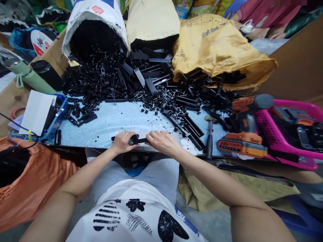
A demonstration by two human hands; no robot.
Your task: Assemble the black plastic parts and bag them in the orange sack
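left hand [123, 142]: closed over the left end of the black strip [138, 139]; 1 ring shows.
right hand [163, 142]: fingers curled, gripping the strip's right end.
black strip: at the tabletop [111, 121] edge, 6 o'clock, spanning both hands.
heap of black parts [106, 77]: 12 o'clock of the hands.
hammer [210, 134]: 3 o'clock of the right hand, with the drill [242, 134] just beyond.

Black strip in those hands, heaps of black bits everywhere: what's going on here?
A seated person grips a black strip with the left hand and right hand at the near edge of the table. Behind it, a heap of black plastic parts spills from open sacks. A hammer and a cordless drill lie untouched to the right.
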